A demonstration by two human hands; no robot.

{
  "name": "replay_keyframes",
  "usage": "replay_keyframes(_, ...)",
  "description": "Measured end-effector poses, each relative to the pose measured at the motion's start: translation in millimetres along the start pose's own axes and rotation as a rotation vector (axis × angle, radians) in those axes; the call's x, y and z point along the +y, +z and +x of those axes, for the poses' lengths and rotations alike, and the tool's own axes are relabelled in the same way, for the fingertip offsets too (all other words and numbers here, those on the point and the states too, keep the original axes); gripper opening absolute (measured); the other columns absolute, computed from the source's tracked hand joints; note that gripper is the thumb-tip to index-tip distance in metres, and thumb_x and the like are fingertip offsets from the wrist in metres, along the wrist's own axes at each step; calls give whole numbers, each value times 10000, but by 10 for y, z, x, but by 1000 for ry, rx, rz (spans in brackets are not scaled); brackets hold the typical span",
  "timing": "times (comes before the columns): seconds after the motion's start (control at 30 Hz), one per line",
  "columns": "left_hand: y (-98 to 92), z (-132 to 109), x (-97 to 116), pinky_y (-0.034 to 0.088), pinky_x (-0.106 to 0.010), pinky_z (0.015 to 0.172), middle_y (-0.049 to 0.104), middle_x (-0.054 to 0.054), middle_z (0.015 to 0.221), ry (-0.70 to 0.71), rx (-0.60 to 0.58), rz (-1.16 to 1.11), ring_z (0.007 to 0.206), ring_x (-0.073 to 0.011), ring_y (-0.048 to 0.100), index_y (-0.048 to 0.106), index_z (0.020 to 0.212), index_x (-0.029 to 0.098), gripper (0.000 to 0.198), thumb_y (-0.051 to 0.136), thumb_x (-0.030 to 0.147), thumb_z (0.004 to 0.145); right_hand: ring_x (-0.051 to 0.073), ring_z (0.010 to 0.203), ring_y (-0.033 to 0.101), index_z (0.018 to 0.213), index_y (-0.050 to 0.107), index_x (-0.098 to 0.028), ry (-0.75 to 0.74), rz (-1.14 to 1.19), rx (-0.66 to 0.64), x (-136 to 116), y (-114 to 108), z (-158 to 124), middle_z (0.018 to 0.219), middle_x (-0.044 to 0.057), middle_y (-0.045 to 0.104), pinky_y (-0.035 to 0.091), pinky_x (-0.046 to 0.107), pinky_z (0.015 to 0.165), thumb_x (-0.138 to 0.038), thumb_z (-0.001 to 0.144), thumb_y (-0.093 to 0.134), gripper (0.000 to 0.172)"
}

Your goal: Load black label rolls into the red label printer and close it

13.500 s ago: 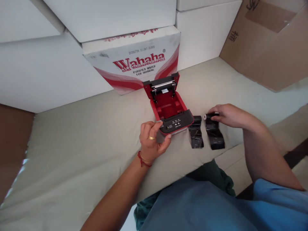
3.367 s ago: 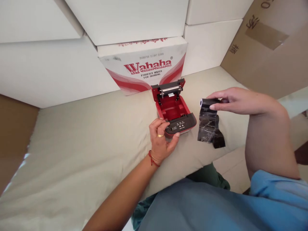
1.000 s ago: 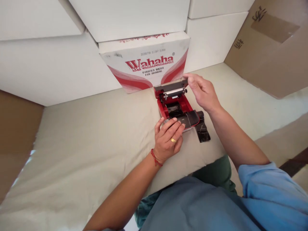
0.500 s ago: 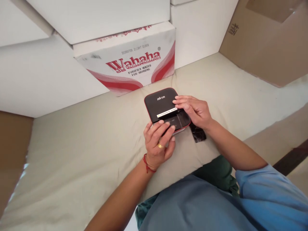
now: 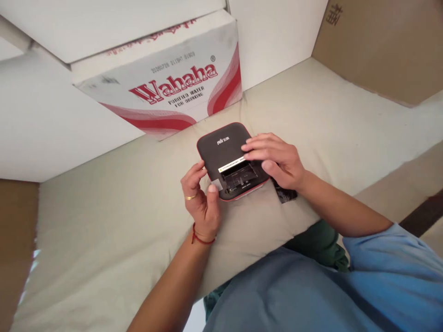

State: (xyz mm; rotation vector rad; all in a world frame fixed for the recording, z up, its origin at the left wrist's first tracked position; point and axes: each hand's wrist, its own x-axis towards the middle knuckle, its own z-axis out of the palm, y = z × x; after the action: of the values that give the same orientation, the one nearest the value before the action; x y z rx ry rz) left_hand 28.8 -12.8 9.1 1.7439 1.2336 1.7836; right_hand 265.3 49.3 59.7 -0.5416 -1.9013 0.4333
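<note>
A flat, square black device (image 5: 221, 150) with rounded corners and a red rim lies on the cloth. White lettering and a white warning label (image 5: 231, 164) mark its top, and a dark recess (image 5: 242, 176) shows in its near part. At its left edge is my left hand (image 5: 200, 193), fingers apart, the thumb by the near left corner over a small grey patch (image 5: 218, 184) I cannot make out. My right hand (image 5: 277, 159) rests stretched fingers on the device's right side, hiding part of it. Beneath that hand lies a glossy black piece (image 5: 286, 195), partly covered.
Behind the device stands a white and red water carton (image 5: 166, 99), with large white boxes (image 5: 273, 41) around and above it. Brown cardboard boxes stand at the right (image 5: 377, 50) and left (image 5: 19, 230). A beige cloth (image 5: 114, 221) covers the surface.
My left hand has moved left, off the near part of the device to its left edge, uncovering the recess. The right hand stays on the device. The view has shifted slightly.
</note>
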Motion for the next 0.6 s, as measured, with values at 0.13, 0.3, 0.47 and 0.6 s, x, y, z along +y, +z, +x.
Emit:
replay_keyframes(0.13, 66, 21, -32, 463, -508, 1260, 586, -57, 1513, -165, 31, -190, 1491, -277, 541, 610, 1369, 342, 435, 736, 453, 968, 265, 1035, 685, 876, 817, -293, -136, -22, -20, -145, -57, 2, 895, 57, 731, 586, 485, 906, -520, 1090, 506, 440)
replay_keyframes(0.3, 91, 102, -14, 314, -520, 1378, 543, -14, 1608, -391, 3, -441, 1620, -312, 405, 620, 1406, 383, 629, 851, 499, 833, 245, 960, 626, 829, 782, -277, -146, -16, -58, -200, -38, -38, 842, 44, 663, 538, 467, 846, -523, 1090, 504, 454)
replay_keyframes(0.47, 30, 147, 13, 265, -550, 1416, 389, 55, 1773, -546, -122, -570, 1724, -311, 243, 483, 1560, 512, 854, 883, 461, 807, 251, 955, 617, 871, 780, -276, -106, -70, 54, -245, -53, -39, 861, 43, 682, 538, 489, 867, -525, 1111, 444, 482)
replay_keyframes(0.6, -9, 142, -46, 414, -518, 1352, 309, 70, 1826, -542, -184, -487, 1715, -282, 298, 311, 1636, 602, 968, 874, 535, 852, 282, 961, 635, 796, 787, -327, 8, -173, 132, -254, -84, -49, 815, 51, 673, 542, 543, 934, -578, 1111, 369, 580)
